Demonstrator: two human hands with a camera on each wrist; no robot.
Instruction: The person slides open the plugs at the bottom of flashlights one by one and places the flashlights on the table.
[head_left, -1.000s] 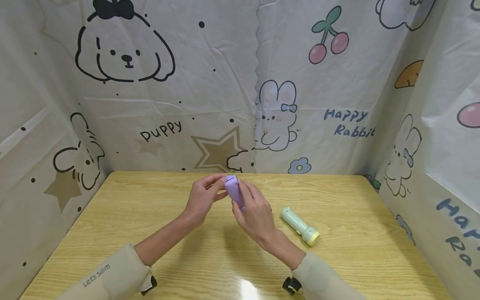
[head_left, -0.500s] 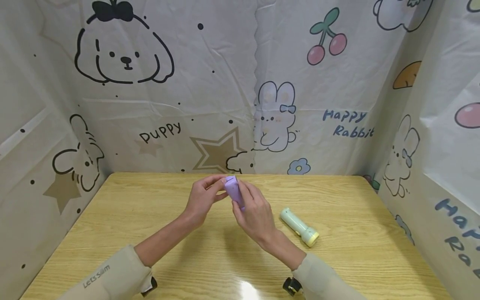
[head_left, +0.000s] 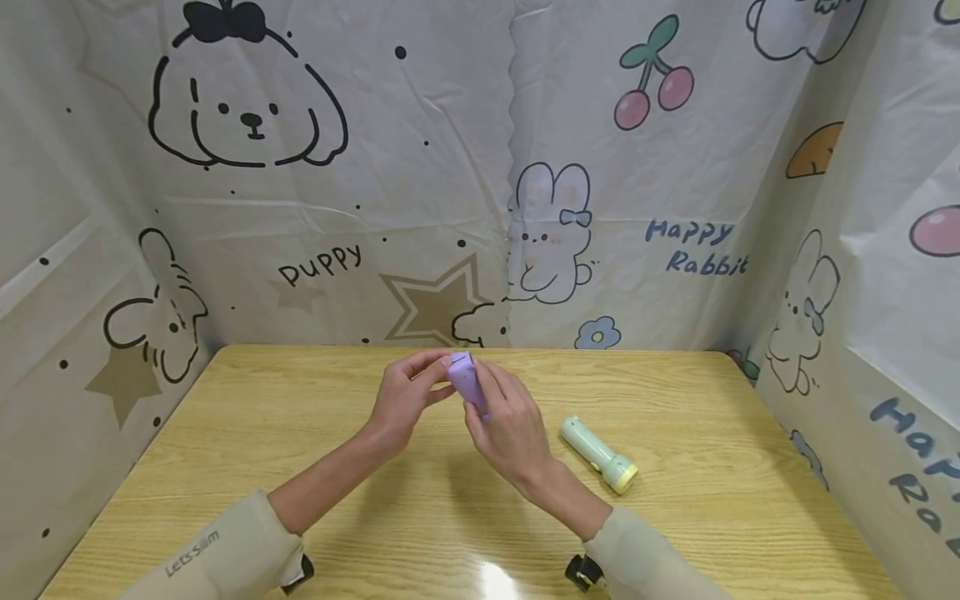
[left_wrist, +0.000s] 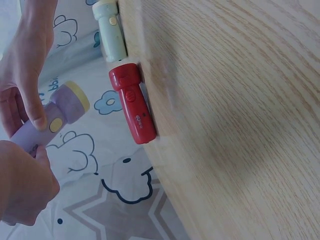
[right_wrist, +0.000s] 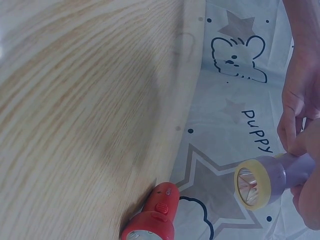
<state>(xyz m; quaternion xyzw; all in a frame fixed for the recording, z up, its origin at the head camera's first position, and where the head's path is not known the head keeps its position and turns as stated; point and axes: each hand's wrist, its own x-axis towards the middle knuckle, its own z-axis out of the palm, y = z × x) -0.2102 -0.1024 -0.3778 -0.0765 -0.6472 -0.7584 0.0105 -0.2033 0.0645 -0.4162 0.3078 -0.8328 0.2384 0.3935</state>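
Both hands hold a purple flashlight above the table's far half. My right hand grips its body, and in the left wrist view the thumb lies beside the round yellow button of the purple flashlight. At the tail end, my left hand pinches the flashlight with its fingertips, partly hidden. The yellow-rimmed head of the purple flashlight faces the right wrist camera, and no light shows in it. A red flashlight lies on the table, almost wholly hidden behind my right hand in the head view.
A pale green flashlight with a yellow rim lies to the right of my right hand. The wooden table ends at a cartoon-printed cloth that hangs at the back and on both sides.
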